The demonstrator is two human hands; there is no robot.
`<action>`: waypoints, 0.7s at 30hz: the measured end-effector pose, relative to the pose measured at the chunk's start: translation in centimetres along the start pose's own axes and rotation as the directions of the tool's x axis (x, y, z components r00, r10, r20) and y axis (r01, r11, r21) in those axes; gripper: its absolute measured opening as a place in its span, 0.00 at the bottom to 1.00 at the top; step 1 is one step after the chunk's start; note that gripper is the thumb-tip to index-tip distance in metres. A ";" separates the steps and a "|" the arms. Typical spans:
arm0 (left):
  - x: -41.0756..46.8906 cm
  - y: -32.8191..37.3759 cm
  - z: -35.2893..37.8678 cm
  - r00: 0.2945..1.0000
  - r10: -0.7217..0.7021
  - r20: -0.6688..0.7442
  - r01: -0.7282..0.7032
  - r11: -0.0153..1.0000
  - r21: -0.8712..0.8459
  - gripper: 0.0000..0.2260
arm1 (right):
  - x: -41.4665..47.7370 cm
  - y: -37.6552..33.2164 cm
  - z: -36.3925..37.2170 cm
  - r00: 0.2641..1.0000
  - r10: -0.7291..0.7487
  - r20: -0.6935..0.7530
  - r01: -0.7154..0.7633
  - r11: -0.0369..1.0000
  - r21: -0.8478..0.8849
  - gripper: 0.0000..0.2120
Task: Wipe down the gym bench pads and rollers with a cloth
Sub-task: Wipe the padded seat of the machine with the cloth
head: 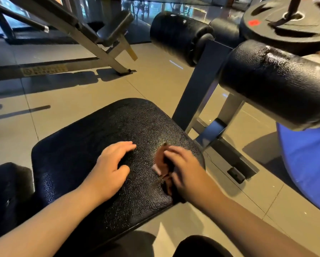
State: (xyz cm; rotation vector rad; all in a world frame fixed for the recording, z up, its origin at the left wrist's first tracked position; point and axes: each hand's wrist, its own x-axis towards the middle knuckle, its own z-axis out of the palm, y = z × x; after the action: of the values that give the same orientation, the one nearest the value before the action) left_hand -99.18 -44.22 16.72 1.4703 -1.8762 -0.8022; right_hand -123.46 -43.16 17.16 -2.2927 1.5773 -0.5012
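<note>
A black cracked seat pad (92, 145) of the gym bench fills the lower middle of the view. My left hand (111, 169) rests on it with loosely spread fingers and holds nothing. My right hand (185, 171) grips a small brown cloth (162, 160) bunched against the pad's right side, near a torn spot. A near black roller (277, 82) juts in from the right, above and beyond the pad. A far roller (177, 36) sits behind it. A second black pad (7, 191) lies at the lower left.
A grey steel frame (198, 97) rises between pad and rollers. A black weight plate (288, 21) sits at top right. Another bench's slanted frame (92, 41) crosses the upper left. A blue object (307, 164) stands at the right on the tiled floor (77, 93).
</note>
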 end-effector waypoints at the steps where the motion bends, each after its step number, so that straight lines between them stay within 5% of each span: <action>1: -0.2 -0.3 0.1 1.000 0.010 0.022 -0.010 1.000 0.023 0.29 | 0.6 0.8 -0.6 0.997 0.068 -0.040 -0.068 0.998 -0.002 0.26; 5: -0.1 -0.5 0.0 1.000 -0.018 0.011 0.018 1.000 0.003 0.29 | 3.9 -1.4 0.3 0.968 0.199 -0.153 -0.201 0.980 0.003 0.21; 11: -1.1 -1.2 0.1 0.997 0.041 0.070 -0.050 0.991 0.126 0.25 | -1.5 -4.3 2.4 0.974 -0.220 0.052 0.215 0.974 0.076 0.21; 18: -3.4 -1.4 0.0 0.997 0.054 0.048 -0.059 0.991 0.117 0.23 | 3.1 -2.1 0.1 0.971 0.169 -0.169 -0.173 0.985 -0.006 0.19; 21: -3.9 -1.7 -0.4 0.999 0.046 0.029 -0.049 0.992 0.114 0.24 | 2.1 -6.7 2.0 0.998 -0.027 -0.056 0.027 1.000 -0.004 0.20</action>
State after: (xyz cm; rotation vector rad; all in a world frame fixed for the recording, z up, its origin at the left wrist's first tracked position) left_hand -97.12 -40.84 15.22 1.4844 -1.9985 -0.7055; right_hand -116.33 -42.71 18.59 -2.3243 1.5757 -0.5752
